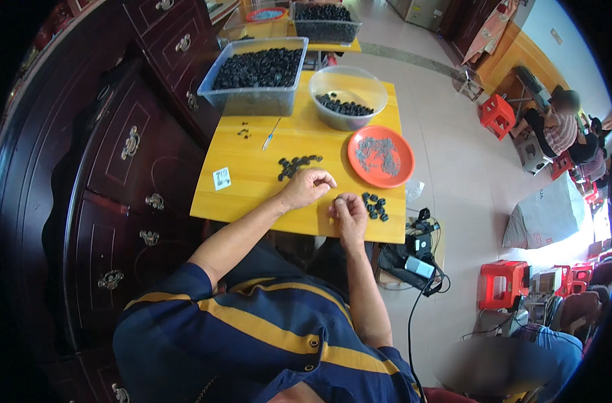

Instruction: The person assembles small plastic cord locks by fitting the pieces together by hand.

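My left hand (308, 189) is over the yellow table with its fingers curled and the tips drawn together. A loose group of small black parts (294, 165) lies just beyond it. Close by on the right, my right hand (349, 213) is closed, thumb against the fingers. Whatever either hand pinches is too small to make out. Beside the right hand rests a second cluster of small black parts (374, 207). The red plate (354, 169) past it holds many thin grey metal pieces.
At the table's far side are a clear bin (252, 104) heaped with black parts and a round clear tub (346, 122) partly filled with them. A thin blue-and-white tool (269, 138) and a white printed card (222, 178) lie on the yellow table (245, 201). Dark drawers (131, 181) stand left.
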A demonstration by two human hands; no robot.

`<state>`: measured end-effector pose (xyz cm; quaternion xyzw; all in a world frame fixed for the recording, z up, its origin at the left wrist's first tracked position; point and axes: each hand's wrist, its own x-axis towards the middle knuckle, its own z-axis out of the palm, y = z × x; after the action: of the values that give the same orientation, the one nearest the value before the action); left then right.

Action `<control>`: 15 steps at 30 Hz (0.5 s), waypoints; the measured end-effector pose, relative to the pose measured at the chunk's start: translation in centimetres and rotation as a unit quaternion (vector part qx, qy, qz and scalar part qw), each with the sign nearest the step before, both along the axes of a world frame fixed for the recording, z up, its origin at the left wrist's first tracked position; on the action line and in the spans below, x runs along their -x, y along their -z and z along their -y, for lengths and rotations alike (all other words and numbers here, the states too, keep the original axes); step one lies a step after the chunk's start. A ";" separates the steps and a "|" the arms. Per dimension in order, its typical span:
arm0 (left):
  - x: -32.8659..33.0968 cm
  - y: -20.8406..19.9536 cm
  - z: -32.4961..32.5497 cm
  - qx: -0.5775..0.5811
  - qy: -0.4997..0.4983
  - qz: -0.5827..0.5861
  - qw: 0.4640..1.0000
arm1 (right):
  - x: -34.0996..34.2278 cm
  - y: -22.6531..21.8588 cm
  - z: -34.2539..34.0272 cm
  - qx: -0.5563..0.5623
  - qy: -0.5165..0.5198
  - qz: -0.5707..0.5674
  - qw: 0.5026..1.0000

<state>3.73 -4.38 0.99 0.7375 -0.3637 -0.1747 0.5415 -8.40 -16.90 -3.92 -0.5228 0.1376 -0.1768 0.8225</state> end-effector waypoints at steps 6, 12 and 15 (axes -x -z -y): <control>0.4 1.7 -1.1 0.013 -0.034 -0.038 0.999 | -0.3 -0.6 -0.2 0.026 0.011 -0.015 0.999; 1.7 1.2 -1.0 0.049 -0.055 0.010 0.997 | -0.3 -0.4 -0.4 -0.002 0.006 -0.018 1.000; 2.1 0.9 -0.9 0.053 -0.052 0.024 0.997 | -0.2 -0.1 -0.4 0.034 0.006 -0.019 0.999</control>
<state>1.67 -3.49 0.10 0.7296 -0.3464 -0.1088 0.5796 -8.19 -16.54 -3.80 -0.5525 0.1502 -0.1760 0.8007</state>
